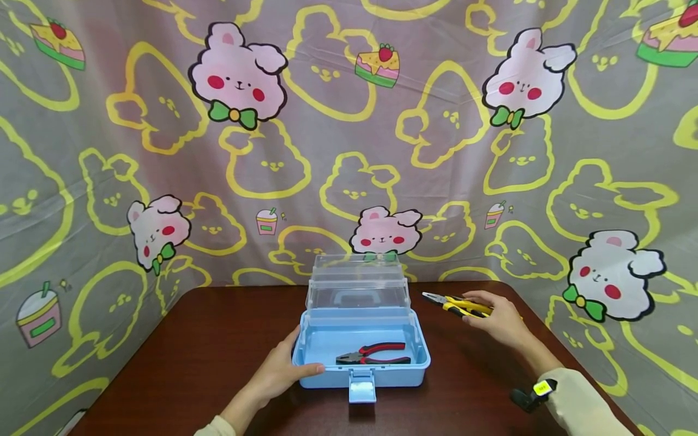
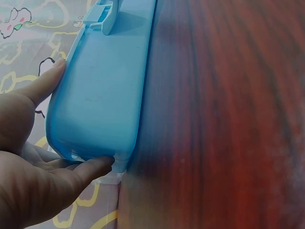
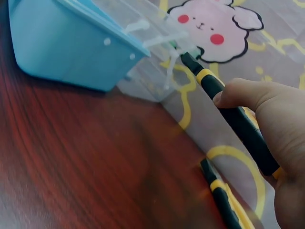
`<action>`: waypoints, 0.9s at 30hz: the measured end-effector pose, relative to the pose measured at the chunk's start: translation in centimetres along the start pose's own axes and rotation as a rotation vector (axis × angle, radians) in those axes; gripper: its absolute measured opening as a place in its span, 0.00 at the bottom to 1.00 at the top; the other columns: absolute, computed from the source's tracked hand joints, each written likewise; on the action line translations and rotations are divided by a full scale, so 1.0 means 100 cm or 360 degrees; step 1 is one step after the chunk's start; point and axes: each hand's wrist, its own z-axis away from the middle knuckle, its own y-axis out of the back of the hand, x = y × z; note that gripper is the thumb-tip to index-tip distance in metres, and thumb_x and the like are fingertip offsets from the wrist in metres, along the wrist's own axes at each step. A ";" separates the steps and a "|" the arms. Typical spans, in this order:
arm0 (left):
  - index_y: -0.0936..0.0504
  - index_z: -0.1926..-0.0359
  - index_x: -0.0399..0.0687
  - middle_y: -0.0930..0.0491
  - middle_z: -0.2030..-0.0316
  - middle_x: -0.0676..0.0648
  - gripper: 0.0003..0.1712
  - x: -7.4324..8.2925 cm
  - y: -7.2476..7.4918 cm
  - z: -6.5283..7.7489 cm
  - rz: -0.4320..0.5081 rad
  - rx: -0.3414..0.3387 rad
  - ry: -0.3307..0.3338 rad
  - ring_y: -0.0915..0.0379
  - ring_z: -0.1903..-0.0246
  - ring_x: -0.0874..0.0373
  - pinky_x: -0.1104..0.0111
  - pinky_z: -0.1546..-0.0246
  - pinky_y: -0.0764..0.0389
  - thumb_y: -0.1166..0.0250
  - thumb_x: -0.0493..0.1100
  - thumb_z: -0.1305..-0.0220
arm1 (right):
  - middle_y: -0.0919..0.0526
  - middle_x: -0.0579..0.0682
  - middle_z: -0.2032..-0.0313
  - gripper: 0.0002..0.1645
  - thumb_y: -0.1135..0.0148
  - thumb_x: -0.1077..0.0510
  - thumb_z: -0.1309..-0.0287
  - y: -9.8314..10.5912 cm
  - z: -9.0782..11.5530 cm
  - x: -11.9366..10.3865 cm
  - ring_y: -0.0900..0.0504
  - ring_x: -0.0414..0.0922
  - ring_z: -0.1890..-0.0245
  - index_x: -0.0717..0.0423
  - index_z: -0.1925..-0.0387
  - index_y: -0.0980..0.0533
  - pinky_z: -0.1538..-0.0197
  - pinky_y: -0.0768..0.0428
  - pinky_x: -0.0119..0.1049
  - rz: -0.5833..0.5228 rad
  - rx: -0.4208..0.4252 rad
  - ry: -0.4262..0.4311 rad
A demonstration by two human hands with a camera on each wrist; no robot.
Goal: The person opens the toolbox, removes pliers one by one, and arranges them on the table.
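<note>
A light blue toolbox point(image 1: 327, 378) stands on the table with its see-through lid point(image 1: 357, 272) raised. My left hand point(image 1: 278, 366) grips its front left corner, the thumb along the front rim and the other fingers around the left end. Inside the box lie red-and-black pliers point(image 1: 376, 354). Right of the box, my right hand point(image 1: 501, 318) holds yellow-and-black pliers point(image 3: 231, 114) by the handles, their grey nose towards the box. Below them in the right wrist view, a second yellow-and-black tool point(image 3: 221, 195) shows, cut by the frame edge.
The dark brown table point(image 1: 229, 321) has a patterned cloth point(image 1: 436, 181) hanging behind it and on both sides. On the toolbox front, the latch point(image 1: 362, 387) hangs down. A dark band with a yellow tag point(image 1: 542, 389) is at the right sleeve.
</note>
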 end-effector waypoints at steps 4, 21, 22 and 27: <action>0.49 0.18 0.40 0.33 0.29 0.33 0.66 0.000 0.000 0.000 -0.0008 0.0001 0.0009 0.28 0.40 0.41 0.42 0.41 0.27 0.19 0.58 0.46 | 0.12 0.54 0.51 0.31 0.18 0.56 0.48 0.001 0.005 0.012 0.18 0.59 0.47 0.57 0.42 0.19 0.49 0.25 0.55 0.0033 0.0014 -0.0026; 0.49 0.18 0.39 0.33 0.29 0.33 0.66 0.000 0.000 0.001 -0.0008 -0.0011 -0.0011 0.28 0.40 0.41 0.43 0.41 0.27 0.19 0.58 0.46 | 0.13 0.58 0.51 0.32 0.19 0.53 0.47 -0.002 0.028 0.047 0.20 0.60 0.46 0.60 0.43 0.19 0.50 0.25 0.51 0.0103 -0.0004 -0.0180; 0.49 0.19 0.39 0.33 0.29 0.33 0.66 0.000 0.000 0.001 -0.0016 -0.0007 -0.0005 0.28 0.40 0.41 0.43 0.41 0.26 0.19 0.58 0.46 | 0.13 0.58 0.51 0.32 0.19 0.53 0.47 -0.003 0.029 0.049 0.19 0.61 0.46 0.61 0.43 0.19 0.50 0.25 0.52 0.0100 -0.0006 -0.0185; 0.49 0.19 0.38 0.34 0.29 0.33 0.67 0.000 0.000 0.001 -0.0026 0.0006 0.0013 0.28 0.39 0.41 0.43 0.41 0.26 0.19 0.59 0.46 | 0.12 0.57 0.51 0.33 0.18 0.53 0.48 -0.005 0.034 0.057 0.19 0.62 0.45 0.60 0.42 0.19 0.47 0.26 0.55 0.0078 -0.0021 -0.0240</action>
